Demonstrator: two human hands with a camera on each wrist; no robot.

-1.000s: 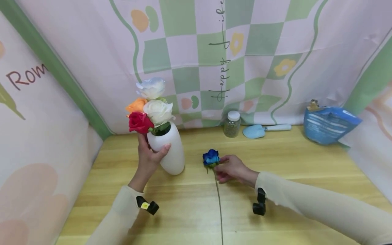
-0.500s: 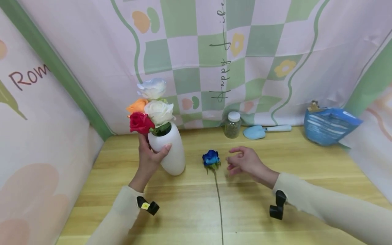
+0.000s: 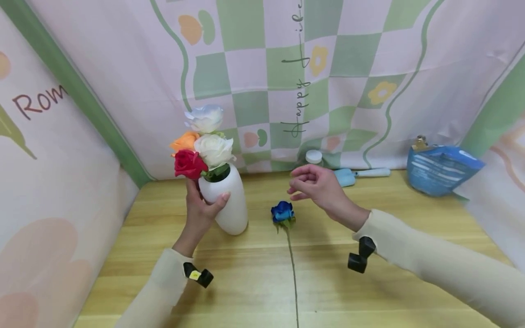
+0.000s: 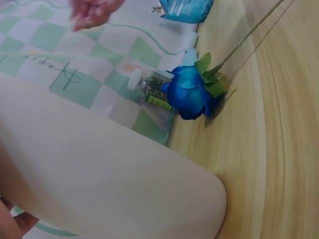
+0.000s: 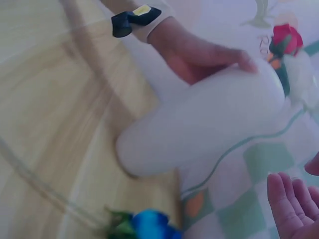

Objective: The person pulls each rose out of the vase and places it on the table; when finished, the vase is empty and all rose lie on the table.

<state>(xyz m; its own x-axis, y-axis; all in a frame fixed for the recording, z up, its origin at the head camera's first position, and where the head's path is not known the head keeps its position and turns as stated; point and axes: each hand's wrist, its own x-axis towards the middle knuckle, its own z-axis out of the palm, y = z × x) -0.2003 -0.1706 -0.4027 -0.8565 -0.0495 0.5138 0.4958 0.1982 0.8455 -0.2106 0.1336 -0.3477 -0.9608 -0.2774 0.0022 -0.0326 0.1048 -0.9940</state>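
Note:
My left hand point(image 3: 202, 210) grips a white vase point(image 3: 231, 205) around its upper side, thumb across the front. Out of its mouth rise a red rose point(image 3: 189, 164), an orange flower point(image 3: 184, 142), a white rose point(image 3: 214, 150) and a pale blue-white flower point(image 3: 204, 118). A blue rose point(image 3: 282, 212) on a long thin stem lies on the table to the right of the vase. Raised above and to the right of that bloom, my right hand point(image 3: 317, 187) holds nothing, its fingers loosely bent. In the left wrist view the blue rose point(image 4: 189, 92) shows beyond the vase's base.
Behind my right hand stands a white-lidded jar point(image 4: 152, 87), mostly covered in the head view. A light blue trowel point(image 3: 371, 173) lies by the back curtain point(image 3: 283, 100). At the far right sits a blue clipped bag point(image 3: 443, 168). The wooden table point(image 3: 246, 291) stretches toward me.
My right hand has let go of the blue rose's stem, drawn away to the right and then risen up and back. The left hand stays on the vase.

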